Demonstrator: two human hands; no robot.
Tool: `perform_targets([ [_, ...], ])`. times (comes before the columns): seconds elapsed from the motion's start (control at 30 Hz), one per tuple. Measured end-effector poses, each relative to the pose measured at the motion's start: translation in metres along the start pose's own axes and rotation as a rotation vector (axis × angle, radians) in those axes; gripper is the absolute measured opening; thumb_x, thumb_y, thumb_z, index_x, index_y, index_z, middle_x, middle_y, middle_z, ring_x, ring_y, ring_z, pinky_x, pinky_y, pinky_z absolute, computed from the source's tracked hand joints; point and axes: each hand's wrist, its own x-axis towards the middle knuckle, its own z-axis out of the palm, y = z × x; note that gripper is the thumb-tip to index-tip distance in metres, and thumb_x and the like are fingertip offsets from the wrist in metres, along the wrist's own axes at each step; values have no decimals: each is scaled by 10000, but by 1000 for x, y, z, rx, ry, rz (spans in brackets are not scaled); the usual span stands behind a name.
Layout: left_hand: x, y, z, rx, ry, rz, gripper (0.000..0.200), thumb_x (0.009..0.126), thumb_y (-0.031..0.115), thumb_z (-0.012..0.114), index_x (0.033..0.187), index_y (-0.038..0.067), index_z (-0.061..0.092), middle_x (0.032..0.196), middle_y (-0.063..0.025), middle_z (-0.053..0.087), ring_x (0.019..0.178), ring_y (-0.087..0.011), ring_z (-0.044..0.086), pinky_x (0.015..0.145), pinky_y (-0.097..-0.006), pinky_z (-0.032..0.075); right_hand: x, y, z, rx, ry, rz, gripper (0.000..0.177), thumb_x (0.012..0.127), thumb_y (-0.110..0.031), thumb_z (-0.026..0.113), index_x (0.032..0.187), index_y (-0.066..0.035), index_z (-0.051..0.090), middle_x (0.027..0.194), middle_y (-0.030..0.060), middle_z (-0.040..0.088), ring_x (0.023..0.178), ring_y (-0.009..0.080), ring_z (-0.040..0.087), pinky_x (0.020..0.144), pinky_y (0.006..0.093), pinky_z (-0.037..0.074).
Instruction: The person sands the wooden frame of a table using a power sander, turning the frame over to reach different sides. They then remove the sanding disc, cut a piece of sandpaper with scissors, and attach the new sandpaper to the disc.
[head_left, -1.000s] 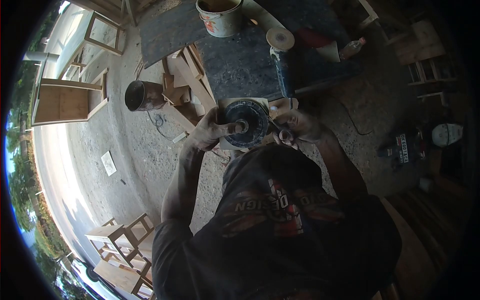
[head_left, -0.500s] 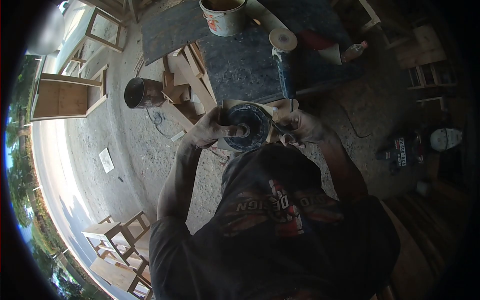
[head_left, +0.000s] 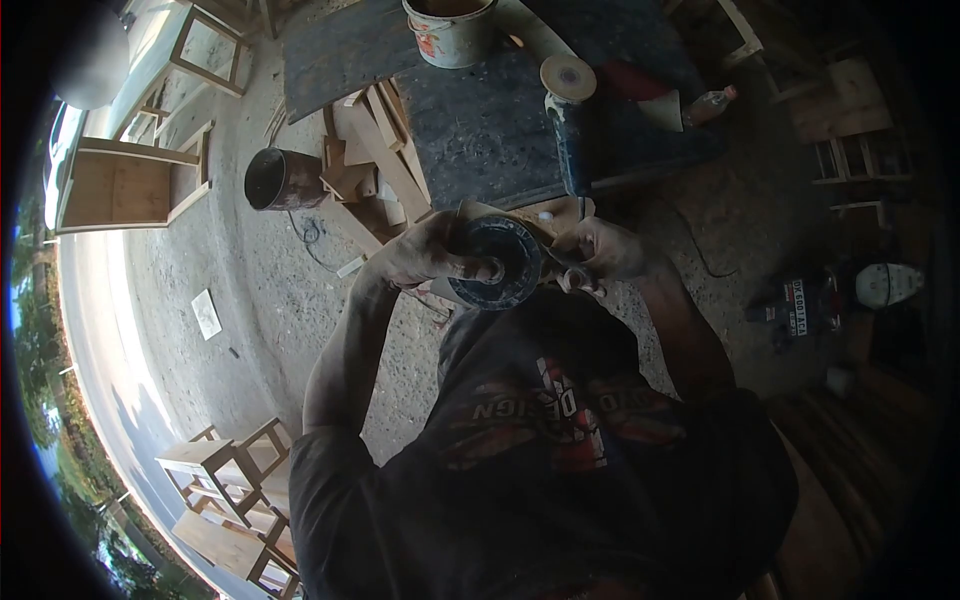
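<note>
My left hand (head_left: 430, 252) is closed on a round black sanding pad (head_left: 508, 262), with the thumb pressed over its centre. Behind the pad lies a tan sheet of sandpaper (head_left: 478, 209), its edge showing above and to the right. At the pad's right side my right hand (head_left: 608, 250) is closed around what looks like a pair of dark scissors (head_left: 568, 272), its blades near the sheet's edge and partly hidden by fingers. An angle grinder (head_left: 568, 130) with a round pale pad rests on the dark table (head_left: 470, 140) just beyond my hands.
A paint bucket (head_left: 450, 35) and a plastic bottle (head_left: 710, 104) stand or lie on the table. Left of it are wood offcuts (head_left: 375, 150) and a dark metal bucket (head_left: 283, 180). Wooden frames (head_left: 215, 470) stand lower left; a cable (head_left: 697, 240) runs across the floor at right.
The sanding pad has tilted and shifted slightly right and down in my left hand, and less of the sandpaper shows around it. My right hand stays beside it, its fingers slightly moved.
</note>
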Motion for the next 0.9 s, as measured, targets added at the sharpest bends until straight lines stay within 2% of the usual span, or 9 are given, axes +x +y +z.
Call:
perform_targets([
  [0.1,-3,9,-1,-6,19,-40,685,736,80,935,1338,19,614,1194,-68,727,1127,-157,654,1052,-353,502,0,-1,4,41,85,33,309,863,-126,844,1090,43,720,781,70,734,527,59,642,422,175,469],
  [0.2,-4,10,-1,-24,40,81,734,759,229,923,1364,-27,596,1214,-106,701,1088,-189,660,987,-360,521,1,6,1,-10,99,12,294,878,-87,816,1111,54,708,764,61,718,518,62,627,425,181,482],
  [0.3,-4,-11,-4,-492,277,35,581,906,332,805,1346,10,604,1207,-103,694,1159,-228,661,1015,-393,515,3,11,2,158,128,-82,231,937,-41,746,1155,28,708,789,28,695,580,55,623,488,200,506],
  [0.43,19,-41,41,-904,563,248,426,1005,226,693,1353,8,582,1259,-123,670,1265,-261,611,1082,-477,487,19,20,19,223,323,-133,254,923,-47,760,1150,45,691,776,35,646,563,70,610,479,212,516],
  [0.47,26,-25,58,-943,642,306,452,922,159,800,1308,59,587,1259,-122,676,1176,-252,668,1069,-467,524,24,25,22,220,331,-130,269,918,-53,767,1151,53,683,795,45,642,562,75,609,480,216,526],
  [0.53,34,-24,67,-776,815,260,503,929,154,790,1342,22,533,1251,-148,670,1135,-287,689,1020,-460,575,31,27,26,232,330,-184,301,918,-94,784,1149,65,675,852,64,650,584,80,616,480,217,537],
  [0.73,27,-15,71,-654,777,327,530,973,223,737,1384,-5,494,1299,-196,616,1212,-344,650,994,-476,603,38,16,19,221,334,-224,333,921,-120,792,1171,64,669,956,107,694,638,86,643,476,219,540],
  [0.8,26,-16,66,-647,799,321,532,951,196,762,1355,-27,496,1266,-194,635,1151,-328,681,972,-456,612,35,12,30,243,383,-244,148,950,-74,728,1059,-4,656,750,17,623,555,60,579,436,202,464],
  [0.9,23,-18,63,-643,803,318,542,926,177,793,1324,-51,505,1229,-191,661,1084,-307,715,951,-436,620,36,18,31,290,424,-323,136,932,-41,728,1045,-9,660,737,19,625,545,52,578,427,194,449],
])
